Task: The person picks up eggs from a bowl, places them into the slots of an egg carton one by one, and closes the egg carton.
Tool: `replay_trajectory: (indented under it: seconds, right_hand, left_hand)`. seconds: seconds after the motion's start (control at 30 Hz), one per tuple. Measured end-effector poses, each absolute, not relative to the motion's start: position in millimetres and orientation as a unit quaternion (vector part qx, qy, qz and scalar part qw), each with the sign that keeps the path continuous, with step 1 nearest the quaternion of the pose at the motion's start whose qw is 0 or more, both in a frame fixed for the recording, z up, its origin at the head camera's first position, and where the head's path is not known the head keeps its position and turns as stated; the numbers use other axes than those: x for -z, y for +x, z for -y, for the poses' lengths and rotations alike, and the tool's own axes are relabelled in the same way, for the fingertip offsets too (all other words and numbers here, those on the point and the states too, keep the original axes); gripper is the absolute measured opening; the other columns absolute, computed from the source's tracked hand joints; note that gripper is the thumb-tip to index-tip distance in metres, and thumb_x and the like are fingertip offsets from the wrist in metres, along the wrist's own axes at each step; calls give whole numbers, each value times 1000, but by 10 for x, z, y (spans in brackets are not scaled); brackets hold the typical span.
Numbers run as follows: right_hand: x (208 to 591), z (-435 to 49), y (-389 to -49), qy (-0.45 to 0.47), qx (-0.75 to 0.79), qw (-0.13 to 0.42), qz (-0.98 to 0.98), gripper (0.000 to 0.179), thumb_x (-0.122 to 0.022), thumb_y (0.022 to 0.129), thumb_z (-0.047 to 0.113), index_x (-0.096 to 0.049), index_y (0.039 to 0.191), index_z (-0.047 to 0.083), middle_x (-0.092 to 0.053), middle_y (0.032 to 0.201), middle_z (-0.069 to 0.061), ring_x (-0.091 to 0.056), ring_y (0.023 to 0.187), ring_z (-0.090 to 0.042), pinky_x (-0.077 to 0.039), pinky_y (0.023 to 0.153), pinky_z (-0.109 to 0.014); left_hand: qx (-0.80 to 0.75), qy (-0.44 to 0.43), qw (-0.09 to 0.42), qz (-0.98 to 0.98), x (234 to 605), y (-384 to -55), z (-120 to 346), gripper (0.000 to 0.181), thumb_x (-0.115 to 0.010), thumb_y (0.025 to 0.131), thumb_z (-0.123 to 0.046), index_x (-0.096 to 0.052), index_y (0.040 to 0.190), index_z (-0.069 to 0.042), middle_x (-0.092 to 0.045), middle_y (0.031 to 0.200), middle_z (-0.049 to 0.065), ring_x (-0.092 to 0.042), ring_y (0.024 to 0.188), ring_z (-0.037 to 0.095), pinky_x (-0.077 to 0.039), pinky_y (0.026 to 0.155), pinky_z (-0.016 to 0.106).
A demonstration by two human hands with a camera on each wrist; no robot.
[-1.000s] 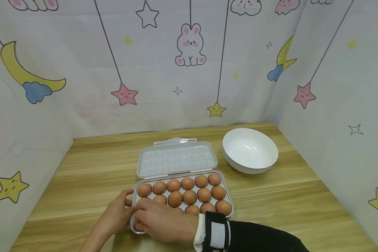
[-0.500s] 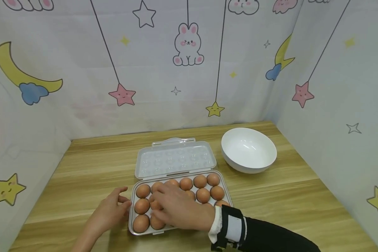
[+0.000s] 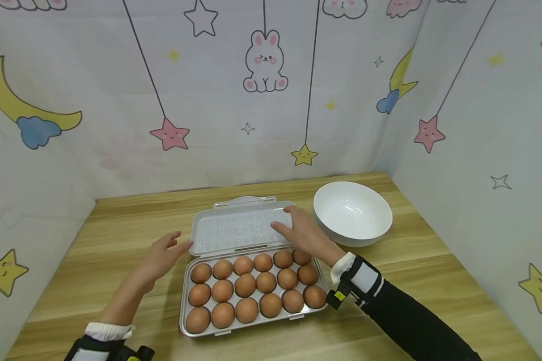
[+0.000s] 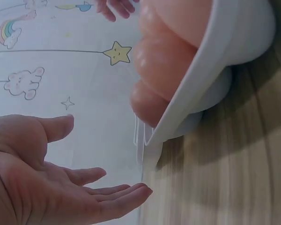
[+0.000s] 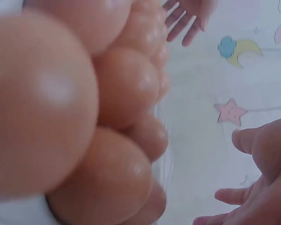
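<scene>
A plastic egg box (image 3: 183, 307) lies on the table with brown eggs (image 3: 245, 285) in three rows. Its clear lid (image 3: 228, 228) is folded back flat behind it, with round dimples. At the lid's left edge is my left hand (image 3: 163, 258), fingers spread and nothing held; in the left wrist view the same hand (image 4: 51, 173) appears beside the box with its palm bare. My right hand (image 3: 306, 234) reaches over the lid's right part, thumb and fingers apart. Whether it touches the lid, I cannot tell. The right wrist view catches its fingers (image 5: 246, 192) apart from the eggs.
A white bowl (image 3: 352, 213) stands behind and to the right, close to my right hand. The wooden table (image 3: 117, 230) meets curtain walls (image 3: 217, 165) at the back and both sides, printed with stars, moons and a rabbit.
My right hand has left the eggs at the box's left and moved up and right to the lid. My left hand has gone from the box's left side forward to the lid's left edge.
</scene>
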State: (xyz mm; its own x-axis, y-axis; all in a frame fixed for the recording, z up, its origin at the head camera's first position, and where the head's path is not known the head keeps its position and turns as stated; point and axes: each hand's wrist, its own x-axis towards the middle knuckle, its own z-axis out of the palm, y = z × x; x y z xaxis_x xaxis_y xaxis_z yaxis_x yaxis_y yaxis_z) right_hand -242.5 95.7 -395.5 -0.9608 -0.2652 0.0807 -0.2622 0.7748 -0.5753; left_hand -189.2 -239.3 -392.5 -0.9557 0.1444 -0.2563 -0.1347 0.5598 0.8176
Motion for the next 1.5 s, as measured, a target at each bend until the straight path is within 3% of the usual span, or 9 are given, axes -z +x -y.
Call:
replay_trajectory:
  seconds: [0.33, 0.5, 0.67, 0.93, 1.07, 1.17, 1.3, 1.5]
  right_hand:
    - [4178, -1053, -2661, -109, 360, 16, -926, 67, -51, 95, 45, -40, 143, -2, -49, 135, -22, -48, 124, -33, -40, 102, -43]
    - [4223, -1084, -2683, -82, 361, 48, -928, 80, -47, 95, 50, -26, 149, -4, -41, 142, -25, -42, 130, -36, -36, 106, -45]
    - [4183, -1117, -2671, -71, 398, 63, -913, 77, -46, 96, 50, -26, 150, -2, -41, 143, -26, -42, 129, -37, -36, 105, -47]
    - [4047, -1146, -2597, -65, 446, 30, -892, 75, -47, 96, 48, -26, 150, 0, -41, 142, -24, -47, 124, -36, -41, 101, -47]
    - [3957, -1172, -2504, -75, 472, -16, -878, 74, -47, 97, 46, -22, 150, 1, -37, 144, -24, -52, 118, -35, -44, 97, -46]
    - [3864, -1221, -2409, -71, 486, -32, -870, 77, -41, 96, 54, -17, 153, 7, -36, 145, -22, -51, 120, -35, -42, 98, -46]
    - [3745, -1330, -2295, -82, 504, -30, -859, 78, -27, 97, 61, -13, 156, 11, -32, 150, -16, -41, 131, -32, -36, 105, -47]
    - [3640, -1516, -2105, -96, 533, 21, -840, 74, -14, 98, 60, -29, 153, 14, -31, 152, -9, -41, 130, -30, -48, 93, -47]
  left_hand:
    - [-538, -22, 203, -818, 4053, -2346, 2429, 99, -36, 95, -60, 8, 149, 11, 3, 154, 33, -19, 136, 52, -32, 106, 54]
    - [-582, -23, 209, -786, 4095, -2421, 2374, 92, -35, 100, -50, 14, 146, 13, -7, 150, 38, -25, 135, 49, -34, 106, 51]
    - [-596, -14, 206, -776, 4069, -2464, 2342, 89, -33, 101, -47, 17, 146, 11, -12, 149, 38, -24, 135, 50, -33, 106, 52]
    - [-626, -24, 150, -765, 3913, -2394, 2332, 90, -35, 99, -51, 5, 149, 12, -22, 147, 35, -28, 134, 47, -33, 106, 51]
    - [-657, -30, 113, -744, 3785, -2291, 2330, 90, -33, 97, -55, 4, 151, 7, -18, 147, 35, -28, 134, 48, -30, 107, 54]
    - [-671, -21, 98, -734, 3693, -2198, 2336, 92, -30, 95, -60, 6, 152, 2, -15, 147, 36, -25, 135, 50, -26, 108, 56]
    - [-673, 20, 96, -733, 3620, -2030, 2377, 92, -18, 93, -66, -1, 154, 1, -16, 148, 34, -21, 136, 49, -23, 108, 60]
    - [-641, 100, 94, -755, 3578, -1721, 2386, 89, -4, 95, -60, -25, 148, 8, -34, 142, 26, -33, 131, 34, -33, 104, 57]
